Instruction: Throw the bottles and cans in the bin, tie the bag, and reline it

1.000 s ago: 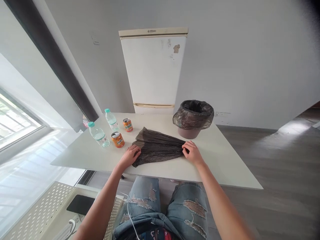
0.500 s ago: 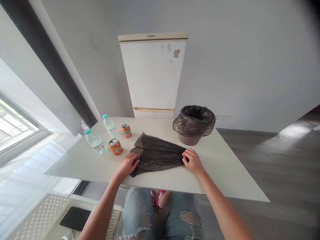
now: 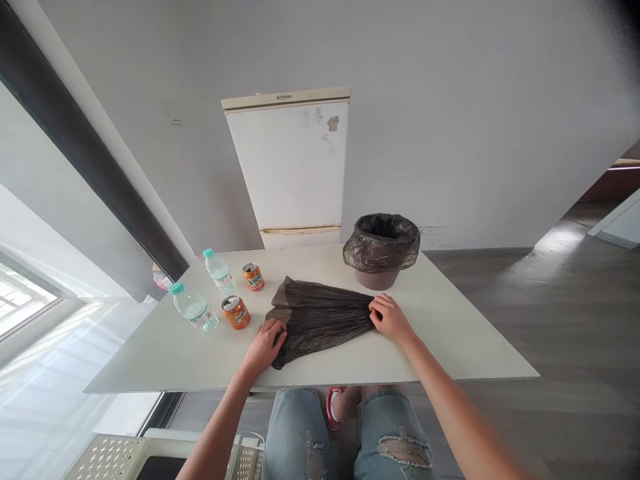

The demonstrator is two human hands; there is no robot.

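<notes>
A dark, thin plastic garbage bag (image 3: 327, 317) lies stretched across the white table (image 3: 450, 347), wide on the left and bunched narrow on the right. My left hand (image 3: 267, 341) rests at its wide edge, fingers curled onto the plastic. At the gathered end, my right hand (image 3: 391, 317) pinches the bag between thumb and fingers. Just behind that hand stands a brownish bin (image 3: 377, 279), lined with another dark bag (image 3: 367, 255) folded over its rim. Left of the garbage bag are two orange drink cans, a near one (image 3: 236, 313) and a far one (image 3: 253, 278).
Two clear bottles with teal caps, one near (image 3: 194, 310) and one farther back (image 3: 218, 272), stand on the table's left side. A white fridge (image 3: 290, 167) is beyond the far edge. Below the near edge at left sits a perforated cream plastic piece (image 3: 107, 457).
The camera view has shifted, so the fridge appears lower and farther left. Both hands remain on the garbage bag, which keeps nearly the same fanned shape.
</notes>
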